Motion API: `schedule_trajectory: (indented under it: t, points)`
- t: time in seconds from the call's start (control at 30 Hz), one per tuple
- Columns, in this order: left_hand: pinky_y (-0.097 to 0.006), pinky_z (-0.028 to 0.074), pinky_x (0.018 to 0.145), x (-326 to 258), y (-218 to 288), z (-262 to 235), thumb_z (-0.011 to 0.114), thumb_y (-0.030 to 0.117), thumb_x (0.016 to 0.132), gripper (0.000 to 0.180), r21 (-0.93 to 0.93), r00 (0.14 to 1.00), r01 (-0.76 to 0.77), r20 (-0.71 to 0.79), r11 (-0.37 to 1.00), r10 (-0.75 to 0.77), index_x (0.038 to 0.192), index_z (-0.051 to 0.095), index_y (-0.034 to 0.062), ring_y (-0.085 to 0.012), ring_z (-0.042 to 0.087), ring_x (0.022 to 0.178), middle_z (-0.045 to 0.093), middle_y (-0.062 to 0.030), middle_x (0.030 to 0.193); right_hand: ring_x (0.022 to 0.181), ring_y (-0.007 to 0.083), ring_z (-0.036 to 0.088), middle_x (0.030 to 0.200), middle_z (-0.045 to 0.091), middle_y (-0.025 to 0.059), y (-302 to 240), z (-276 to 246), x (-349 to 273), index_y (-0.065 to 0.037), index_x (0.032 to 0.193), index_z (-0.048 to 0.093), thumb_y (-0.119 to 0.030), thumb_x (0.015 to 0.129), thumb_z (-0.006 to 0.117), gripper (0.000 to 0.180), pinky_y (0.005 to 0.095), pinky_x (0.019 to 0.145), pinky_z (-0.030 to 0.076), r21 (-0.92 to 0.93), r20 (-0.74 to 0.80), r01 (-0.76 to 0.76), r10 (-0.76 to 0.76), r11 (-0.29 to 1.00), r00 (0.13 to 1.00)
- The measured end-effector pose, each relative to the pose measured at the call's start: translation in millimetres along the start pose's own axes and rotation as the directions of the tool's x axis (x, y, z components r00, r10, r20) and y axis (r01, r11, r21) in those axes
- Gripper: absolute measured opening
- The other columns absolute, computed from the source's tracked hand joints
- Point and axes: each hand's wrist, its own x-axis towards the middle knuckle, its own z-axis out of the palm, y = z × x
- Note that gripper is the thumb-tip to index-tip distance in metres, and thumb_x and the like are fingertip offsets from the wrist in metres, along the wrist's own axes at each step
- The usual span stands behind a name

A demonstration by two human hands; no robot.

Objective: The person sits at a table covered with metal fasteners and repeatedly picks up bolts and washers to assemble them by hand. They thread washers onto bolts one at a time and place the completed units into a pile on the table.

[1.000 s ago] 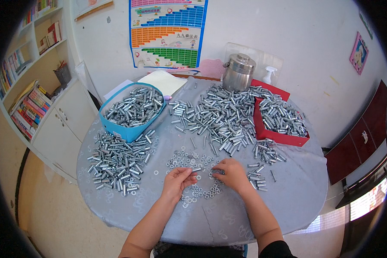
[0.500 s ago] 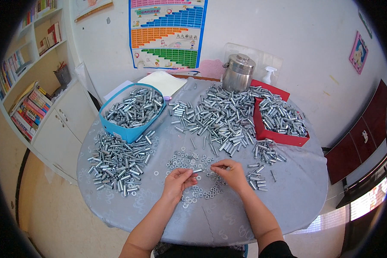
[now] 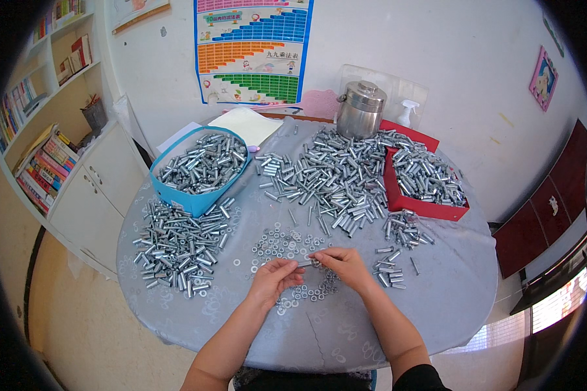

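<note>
Above the middle of the table, my left hand (image 3: 272,279) pinches a small silver expansion bolt (image 3: 302,264) between thumb and fingers, its free end pointing right. My right hand (image 3: 347,266) has its thumb and fingertips closed at that free end; whatever small part is between them is too hidden to name. Below and around both hands lie scattered metal nuts (image 3: 317,294) and flat washers (image 3: 282,311), many of them loose on the grey tablecloth (image 3: 241,332).
Left of my hands sits a heap of expansion bolts (image 3: 179,251), with a filled blue basket (image 3: 188,201) behind it. Further back is a big pile of metal sleeves (image 3: 339,176). A red box (image 3: 424,210) of sleeves, a steel pot (image 3: 361,111) and a spray bottle (image 3: 407,114) stand at back right.
My right hand has moved slightly left, so its fingertips now meet the end of the bolt. The left hand has stayed nearly in place, still holding it.
</note>
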Motion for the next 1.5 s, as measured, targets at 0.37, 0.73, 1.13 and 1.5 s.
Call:
schedule_trajectory:
  t: [0.37,0.73,1.13,1.5]
  points:
    - [-0.031,0.055,0.065,0.9,2.7,-2.3,0.059,0.010,0.084,0.012,-0.050,1.000,0.011,-0.012,0.999,-0.011,0.089,0.056,-0.0006,-0.0181,0.063,0.068,0.063,-0.0166,0.086,0.070,0.0272,0.057,0.074,0.060,0.0092,10.5,-4.4,1.6,-0.007,0.081,0.065,-0.020,0.069,0.068,0.018,0.0363,0.064,0.045,-0.722,0.082,0.335,-0.406,0.606,0.910]
    - [-0.031,0.055,0.065,0.2,4.3,-1.3,0.057,0.012,0.085,0.011,-0.063,0.999,0.011,-0.036,0.998,-0.013,0.088,0.056,0.0014,-0.0164,0.062,0.067,0.063,-0.0146,0.085,0.076,0.0172,0.058,0.087,0.064,0.0054,0.8,0.5,0.7,-0.005,0.087,0.066,-0.016,0.070,0.071,0.020,0.0291,0.068,0.043,-0.276,-0.135,0.201,-0.245,0.940,0.960]
    - [-0.030,0.055,0.063,-0.2,1.6,0.6,0.059,0.010,0.084,0.010,0.049,0.998,-0.049,-0.037,0.998,0.051,0.086,0.056,0.0008,-0.0171,0.062,0.067,0.063,-0.0143,0.083,0.072,0.0134,0.057,0.082,0.063,0.0062,1.5,2.0,-3.1,-0.001,0.084,0.065,-0.013,0.077,0.067,0.014,0.0263,0.063,0.044,-0.224,-0.048,0.229,-0.246,0.947,0.968]
    - [-0.029,0.055,0.062,-0.2,2.5,2.0,0.059,0.009,0.083,0.009,0.013,0.981,-0.128,-0.144,0.992,0.128,0.085,0.056,0.0011,-0.0167,0.062,0.066,0.063,-0.0141,0.082,0.067,0.0115,0.055,0.077,0.063,0.0066,11.4,1.1,-0.4,0.002,0.087,0.063,-0.025,0.090,0.049,0.030,0.0244,0.062,0.044,-0.106,0.041,0.038,-0.034,0.994,0.999]
